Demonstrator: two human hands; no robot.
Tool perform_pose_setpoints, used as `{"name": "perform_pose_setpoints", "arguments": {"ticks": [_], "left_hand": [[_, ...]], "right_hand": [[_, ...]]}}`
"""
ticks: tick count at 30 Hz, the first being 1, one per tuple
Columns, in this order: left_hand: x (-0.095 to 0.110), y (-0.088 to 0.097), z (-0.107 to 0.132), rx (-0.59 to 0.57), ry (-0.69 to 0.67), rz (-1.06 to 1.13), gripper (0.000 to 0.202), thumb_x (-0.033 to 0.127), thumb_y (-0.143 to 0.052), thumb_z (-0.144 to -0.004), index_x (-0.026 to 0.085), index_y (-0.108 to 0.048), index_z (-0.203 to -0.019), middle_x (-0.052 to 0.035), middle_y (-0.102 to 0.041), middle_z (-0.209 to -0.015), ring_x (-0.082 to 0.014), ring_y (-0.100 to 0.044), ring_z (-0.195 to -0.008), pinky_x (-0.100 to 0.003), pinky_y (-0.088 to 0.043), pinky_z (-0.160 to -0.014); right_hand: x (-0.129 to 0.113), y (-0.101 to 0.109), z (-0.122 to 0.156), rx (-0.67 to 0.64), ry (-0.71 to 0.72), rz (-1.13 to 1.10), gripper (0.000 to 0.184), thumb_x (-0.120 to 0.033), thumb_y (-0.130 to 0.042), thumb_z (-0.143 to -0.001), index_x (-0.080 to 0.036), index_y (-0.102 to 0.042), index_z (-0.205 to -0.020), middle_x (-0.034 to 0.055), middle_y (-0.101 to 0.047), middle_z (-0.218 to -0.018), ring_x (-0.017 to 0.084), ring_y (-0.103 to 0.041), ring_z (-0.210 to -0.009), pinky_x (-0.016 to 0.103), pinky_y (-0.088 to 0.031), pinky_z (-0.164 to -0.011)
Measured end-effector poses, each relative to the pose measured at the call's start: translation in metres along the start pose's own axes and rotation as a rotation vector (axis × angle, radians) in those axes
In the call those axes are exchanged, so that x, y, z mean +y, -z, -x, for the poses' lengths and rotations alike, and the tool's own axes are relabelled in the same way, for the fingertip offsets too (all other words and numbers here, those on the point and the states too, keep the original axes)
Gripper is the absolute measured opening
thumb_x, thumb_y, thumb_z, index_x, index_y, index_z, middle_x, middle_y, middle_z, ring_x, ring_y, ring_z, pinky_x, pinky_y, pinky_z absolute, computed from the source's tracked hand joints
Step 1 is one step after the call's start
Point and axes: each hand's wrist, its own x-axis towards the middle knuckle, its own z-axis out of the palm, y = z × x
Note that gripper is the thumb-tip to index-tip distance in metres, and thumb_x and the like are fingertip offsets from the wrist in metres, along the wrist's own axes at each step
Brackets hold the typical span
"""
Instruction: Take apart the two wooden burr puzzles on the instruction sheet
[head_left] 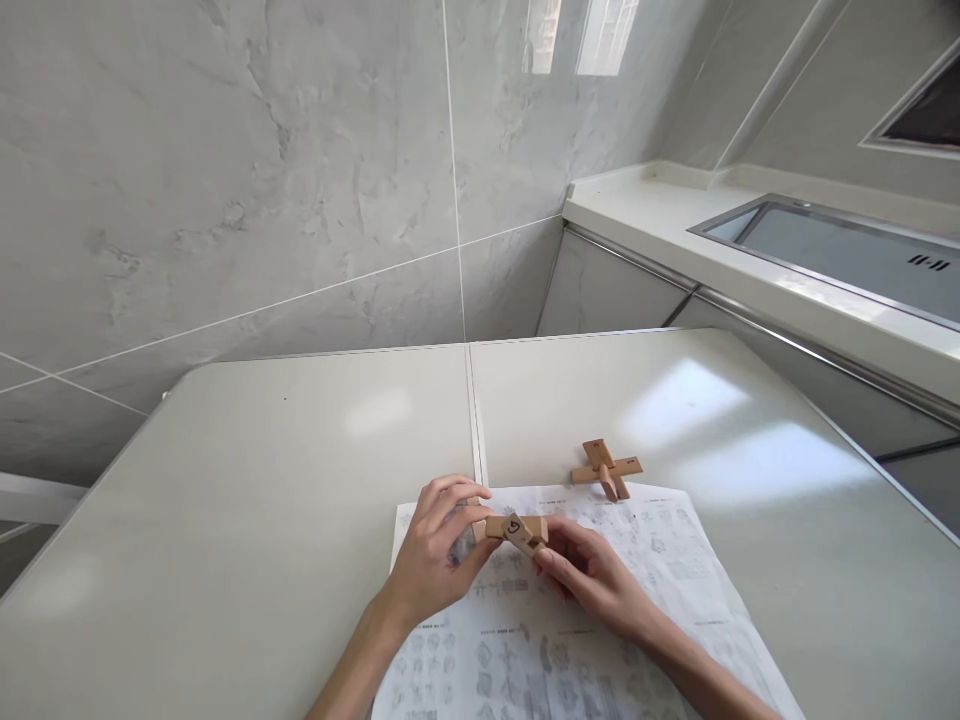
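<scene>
Two small wooden puzzle pieces are held together above the printed sheet [517, 660]. One is a bar [536, 526] lying crosswise, and the other is a slanted piece [520, 533] with a dark mark on its face. My left hand [431, 545] pinches the bar's left end between thumb and fingers. My right hand [596, 578] grips the right side, its thumb on the lower end of the slanted piece. How the pieces meet underneath is hidden. Just beyond the sheet's far edge stands a cross-shaped wooden assembly [602, 468] of several pieces, touched by neither hand.
The sheet, printed with small diagrams, lies on a pale glossy table [247, 520] with a seam down its middle. A grey tiled wall [300, 180] rises behind it. To the right runs a white counter [637, 210] with an inset sink [832, 250].
</scene>
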Motion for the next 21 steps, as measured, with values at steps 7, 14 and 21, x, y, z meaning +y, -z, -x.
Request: {"name": "perform_pose_setpoints", "arguments": {"ticks": [7,14,21], "left_hand": [[0.005,0.0,-0.002,-0.002,-0.015,0.009,0.01,0.025,-0.066,-0.102,0.027,-0.067,-0.112,-0.0068,-0.071,-0.118,-0.0258,-0.061,-0.118,-0.043,-0.053,-0.099],[0.007,-0.002,-0.002,0.044,-0.07,-0.051,0.011,0.029,-0.071,-0.098,0.024,-0.062,-0.098,-0.006,-0.072,-0.108,-0.025,-0.065,-0.106,-0.04,-0.052,-0.087],[-0.004,0.009,-0.004,0.279,0.003,-0.271,0.018,0.019,-0.074,-0.09,0.023,-0.057,-0.086,-0.0056,-0.071,-0.102,-0.0254,-0.065,-0.101,-0.044,-0.052,-0.089]], "right_hand": [[-0.007,0.0,0.003,-0.047,0.031,0.019,0.029,-0.05,-0.053,-0.11,-0.022,-0.06,-0.107,-0.0027,-0.054,-0.072,0.014,-0.049,-0.061,0.028,-0.037,-0.059],[0.003,-0.008,0.003,0.06,0.137,0.247,0.022,-0.044,-0.057,-0.108,-0.023,-0.063,-0.109,-0.0015,-0.053,-0.075,0.017,-0.046,-0.064,0.03,-0.035,-0.06],[0.007,-0.01,0.0,0.266,0.124,0.288,0.023,-0.045,-0.057,-0.107,-0.022,-0.061,-0.105,-0.0034,-0.051,-0.069,0.015,-0.046,-0.058,0.028,-0.034,-0.053]]}}
